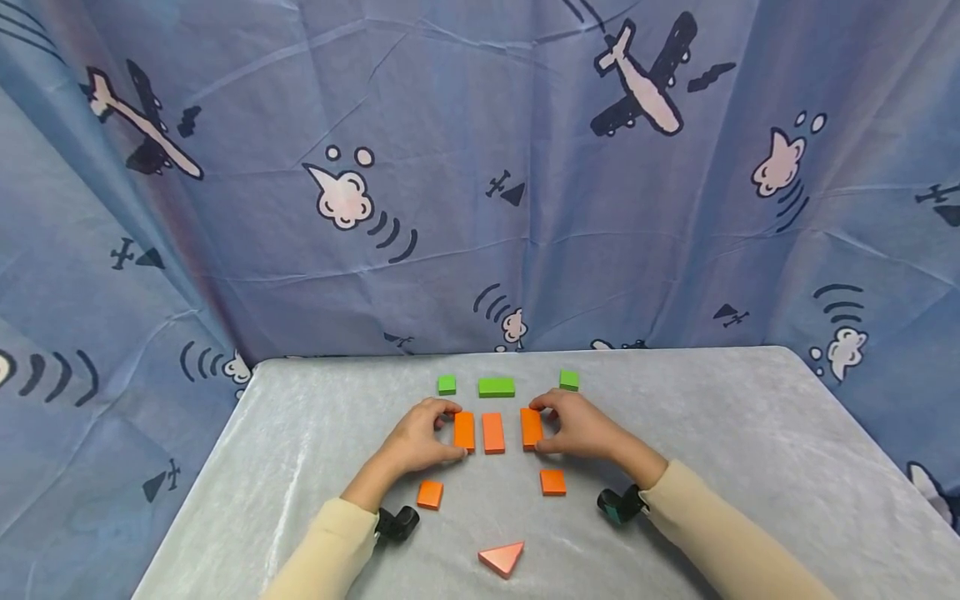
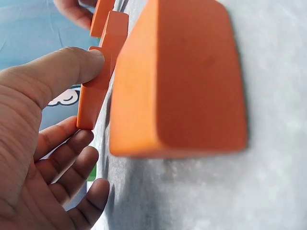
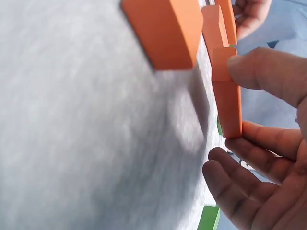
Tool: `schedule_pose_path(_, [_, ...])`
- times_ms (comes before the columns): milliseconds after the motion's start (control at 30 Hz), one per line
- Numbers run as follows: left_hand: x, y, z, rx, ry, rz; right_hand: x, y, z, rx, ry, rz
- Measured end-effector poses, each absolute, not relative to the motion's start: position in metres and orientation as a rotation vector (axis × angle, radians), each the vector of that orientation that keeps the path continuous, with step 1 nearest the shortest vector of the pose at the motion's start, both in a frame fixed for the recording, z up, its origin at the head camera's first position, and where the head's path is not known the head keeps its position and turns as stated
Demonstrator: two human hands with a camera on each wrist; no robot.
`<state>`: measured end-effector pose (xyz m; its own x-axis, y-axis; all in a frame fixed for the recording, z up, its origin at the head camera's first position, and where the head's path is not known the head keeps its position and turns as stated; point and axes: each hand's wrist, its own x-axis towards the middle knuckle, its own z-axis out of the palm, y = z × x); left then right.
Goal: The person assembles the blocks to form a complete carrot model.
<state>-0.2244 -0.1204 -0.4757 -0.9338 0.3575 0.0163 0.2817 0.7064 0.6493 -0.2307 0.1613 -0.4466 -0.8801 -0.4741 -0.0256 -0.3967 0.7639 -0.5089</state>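
Observation:
My left hand point(image 1: 422, 437) pinches an orange rectangular block point(image 1: 464, 432) by its near and far ends, thumb at the near end. Mirroring it, my right hand point(image 1: 581, 427) pinches another orange rectangular block point(image 1: 531, 429) the same way. Between the two stands a paler orange block point(image 1: 492, 433), apart from both and touched by neither hand. In the left wrist view the thumb presses the end of the held block point(image 2: 87, 112). The right wrist view shows the thumb and fingertips at opposite ends of the other held block point(image 3: 228, 108).
Small orange blocks lie nearer, one at left point(image 1: 430, 494) and one at right point(image 1: 552, 482). A pink triangular block point(image 1: 502, 558) lies at the front. Behind the hands are a long green block point(image 1: 497, 387) and small green blocks at left point(image 1: 447, 384) and right point(image 1: 569, 380). A patterned blue curtain point(image 1: 450, 208) hangs behind the grey-covered table point(image 1: 315, 467).

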Motion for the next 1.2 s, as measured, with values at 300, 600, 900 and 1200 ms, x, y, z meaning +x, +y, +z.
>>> schedule_pose_path(300, [-0.227, -0.116, -0.474, 0.532, 2.777, 1.025, -0.234, 0.144, -0.451, -0.7, 2.793, -0.699])
schedule_pose_path(600, [-0.228, -0.112, -0.476, 0.537, 2.776, 1.001, -0.237, 0.137, -0.453, -0.665, 2.788, -0.699])
schedule_pose_path(900, [-0.228, -0.11, -0.476, 0.529, 2.78, 0.992, -0.238, 0.134, -0.453, -0.649, 2.776, -0.691])
schedule_pose_path(1200, [-0.228, -0.109, -0.476, 0.54, 2.783, 0.977, -0.239, 0.133, -0.453, -0.652, 2.782, -0.669])
